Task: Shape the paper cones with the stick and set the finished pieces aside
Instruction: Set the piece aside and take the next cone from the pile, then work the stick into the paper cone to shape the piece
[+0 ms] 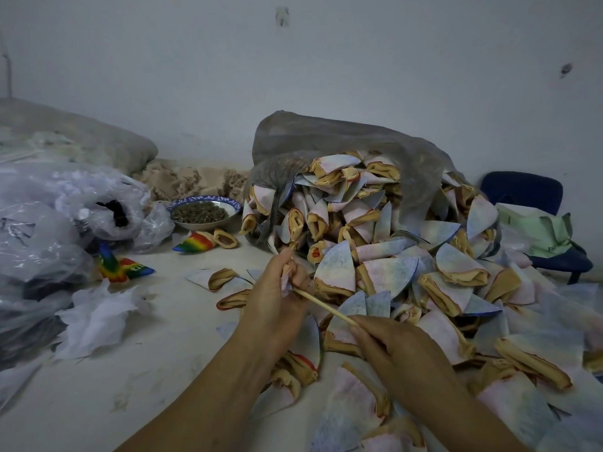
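My left hand (277,298) grips a small pale paper cone (286,282), most of it hidden inside my fingers. A thin wooden stick (321,305) runs from that cone down to the right, where my right hand (388,347) pinches its near end. A big heap of pale blue and tan paper cones (375,249) spills from a grey bag (326,138) just behind and to the right of my hands. Two flat cones (225,278) lie on the table left of my left hand.
A patterned bowl (204,210) of dark bits stands behind at centre left. Rainbow-coloured pieces (125,267) and clear plastic bags (58,223) lie on the left. A dark blue chair (535,203) with green paper (535,230) stands at the far right. A white wall (293,60) closes the back.
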`<state>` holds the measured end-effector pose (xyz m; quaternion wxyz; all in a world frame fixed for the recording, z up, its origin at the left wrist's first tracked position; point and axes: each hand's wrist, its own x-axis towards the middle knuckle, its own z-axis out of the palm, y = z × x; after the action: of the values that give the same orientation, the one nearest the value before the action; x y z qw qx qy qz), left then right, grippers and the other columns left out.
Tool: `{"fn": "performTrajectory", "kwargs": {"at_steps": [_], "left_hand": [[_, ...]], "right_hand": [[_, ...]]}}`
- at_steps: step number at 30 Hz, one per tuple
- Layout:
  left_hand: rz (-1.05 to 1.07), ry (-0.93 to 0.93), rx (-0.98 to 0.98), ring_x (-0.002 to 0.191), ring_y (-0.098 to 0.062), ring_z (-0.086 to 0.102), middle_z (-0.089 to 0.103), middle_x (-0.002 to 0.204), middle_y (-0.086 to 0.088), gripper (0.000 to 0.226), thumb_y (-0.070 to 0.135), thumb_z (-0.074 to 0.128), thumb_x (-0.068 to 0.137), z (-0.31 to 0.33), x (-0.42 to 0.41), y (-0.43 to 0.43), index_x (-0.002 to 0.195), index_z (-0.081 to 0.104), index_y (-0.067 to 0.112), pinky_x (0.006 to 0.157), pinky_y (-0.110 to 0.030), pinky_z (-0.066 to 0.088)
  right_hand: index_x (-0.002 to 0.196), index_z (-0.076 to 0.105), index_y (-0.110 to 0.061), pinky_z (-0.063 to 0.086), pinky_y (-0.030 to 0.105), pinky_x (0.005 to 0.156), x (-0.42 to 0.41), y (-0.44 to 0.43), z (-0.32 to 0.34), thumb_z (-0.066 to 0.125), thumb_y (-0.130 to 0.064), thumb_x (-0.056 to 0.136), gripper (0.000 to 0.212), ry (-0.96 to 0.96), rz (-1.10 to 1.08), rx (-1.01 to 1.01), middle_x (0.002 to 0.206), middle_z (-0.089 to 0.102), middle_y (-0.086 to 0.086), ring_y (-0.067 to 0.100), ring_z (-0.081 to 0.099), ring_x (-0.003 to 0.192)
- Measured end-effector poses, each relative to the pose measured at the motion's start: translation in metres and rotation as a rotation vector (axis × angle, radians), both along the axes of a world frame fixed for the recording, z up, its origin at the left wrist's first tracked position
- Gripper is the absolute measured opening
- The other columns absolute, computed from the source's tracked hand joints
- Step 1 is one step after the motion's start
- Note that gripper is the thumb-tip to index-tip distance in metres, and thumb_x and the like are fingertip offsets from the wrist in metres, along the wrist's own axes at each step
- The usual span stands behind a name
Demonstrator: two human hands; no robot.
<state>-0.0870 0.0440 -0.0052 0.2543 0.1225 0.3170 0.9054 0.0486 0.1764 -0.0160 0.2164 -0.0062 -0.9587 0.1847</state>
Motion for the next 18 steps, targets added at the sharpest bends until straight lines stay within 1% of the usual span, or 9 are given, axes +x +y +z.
{"fn": "performTrajectory", "kwargs": {"at_steps": [2, 4, 6, 7, 9, 11, 14, 16, 18], "left_hand": [[0.004, 0.056, -0.032, 0.047, -0.009, 0.034, 0.034, 0.051, 0.004, 0.053, 0.026, 0.045, 0.099, 0.0002, 0.0022, 0.0016, 0.046, 0.044, 0.022, 0.056, -0.026, 0.03], [0.003, 0.106, -0.06, 0.049, -0.01, 0.038, 0.039, 0.054, 0.003, 0.053, 0.026, 0.044, 0.099, 0.0001, 0.0039, 0.0009, 0.046, 0.044, 0.023, 0.057, -0.026, 0.035], [0.002, 0.144, -0.08, 0.053, -0.011, 0.044, 0.046, 0.058, 0.001, 0.045, 0.025, 0.048, 0.095, -0.0003, 0.0052, 0.0004, 0.05, 0.045, 0.021, 0.062, -0.027, 0.04], [0.004, 0.151, -0.082, 0.054, -0.011, 0.045, 0.048, 0.059, 0.0, 0.042, 0.024, 0.05, 0.092, -0.0005, 0.006, 0.0009, 0.05, 0.045, 0.02, 0.064, -0.029, 0.041], [0.013, 0.167, -0.095, 0.055, -0.013, 0.046, 0.05, 0.058, -0.003, 0.037, 0.023, 0.057, 0.083, 0.0002, 0.0074, 0.0018, 0.049, 0.044, 0.018, 0.065, -0.031, 0.04], [0.011, 0.216, -0.133, 0.055, -0.013, 0.048, 0.051, 0.058, -0.005, 0.035, 0.027, 0.058, 0.078, 0.0016, 0.0084, 0.0015, 0.048, 0.043, 0.018, 0.065, -0.031, 0.041], [-0.004, 0.236, -0.164, 0.057, -0.014, 0.051, 0.053, 0.06, -0.006, 0.039, 0.025, 0.057, 0.084, 0.0008, 0.0082, -0.0001, 0.048, 0.044, 0.017, 0.068, -0.032, 0.043], [-0.017, 0.216, -0.171, 0.058, -0.015, 0.052, 0.055, 0.06, -0.006, 0.044, 0.021, 0.052, 0.092, 0.0, 0.008, 0.0002, 0.049, 0.045, 0.017, 0.071, -0.034, 0.041], [-0.034, 0.204, -0.167, 0.058, -0.015, 0.053, 0.057, 0.06, -0.006, 0.044, 0.021, 0.052, 0.092, 0.0008, 0.0092, -0.0001, 0.048, 0.046, 0.018, 0.072, -0.035, 0.04]], "right_hand": [[0.079, 0.056, -0.034, 0.038, 0.027, 0.053, -0.0008, -0.0014, -0.0014, 0.038, -0.045, 0.095, 0.027, -0.008, 0.003, -0.023, 0.061, 0.052, -0.012, 0.009, 0.049, 0.06], [0.074, 0.054, -0.031, 0.034, 0.028, 0.05, -0.0015, -0.0031, -0.0025, 0.038, -0.046, 0.095, 0.03, -0.014, 0.01, -0.094, 0.056, 0.05, -0.007, 0.012, 0.048, 0.054], [0.078, 0.059, -0.029, 0.033, 0.029, 0.049, -0.0027, -0.0058, -0.0028, 0.035, -0.053, 0.091, 0.037, -0.018, 0.025, -0.192, 0.059, 0.055, -0.003, 0.013, 0.049, 0.052], [0.082, 0.062, -0.027, 0.035, 0.031, 0.05, -0.0032, -0.0073, -0.0031, 0.032, -0.058, 0.088, 0.044, -0.021, 0.031, -0.226, 0.062, 0.057, -0.002, 0.014, 0.05, 0.053], [0.089, 0.066, -0.023, 0.041, 0.034, 0.055, -0.0039, -0.0088, -0.0044, 0.03, -0.062, 0.083, 0.054, -0.026, 0.029, -0.261, 0.067, 0.062, 0.001, 0.015, 0.054, 0.056], [0.09, 0.066, -0.022, 0.041, 0.033, 0.055, -0.0036, -0.0083, -0.0054, 0.029, -0.064, 0.082, 0.057, -0.015, 0.028, -0.274, 0.068, 0.061, 0.0, 0.015, 0.053, 0.057], [0.088, 0.066, -0.023, 0.038, 0.03, 0.051, -0.0029, -0.0077, -0.0061, 0.027, -0.066, 0.081, 0.058, 0.005, 0.028, -0.28, 0.068, 0.059, -0.003, 0.016, 0.052, 0.056], [0.089, 0.065, -0.022, 0.043, 0.034, 0.055, -0.0037, -0.0079, -0.007, 0.028, -0.067, 0.081, 0.059, -0.002, 0.026, -0.302, 0.068, 0.061, 0.0, 0.016, 0.054, 0.056], [0.09, 0.065, -0.019, 0.048, 0.039, 0.063, -0.0039, -0.0086, -0.0086, 0.029, -0.068, 0.08, 0.062, -0.024, 0.028, -0.338, 0.074, 0.066, 0.005, 0.017, 0.059, 0.064]]}}
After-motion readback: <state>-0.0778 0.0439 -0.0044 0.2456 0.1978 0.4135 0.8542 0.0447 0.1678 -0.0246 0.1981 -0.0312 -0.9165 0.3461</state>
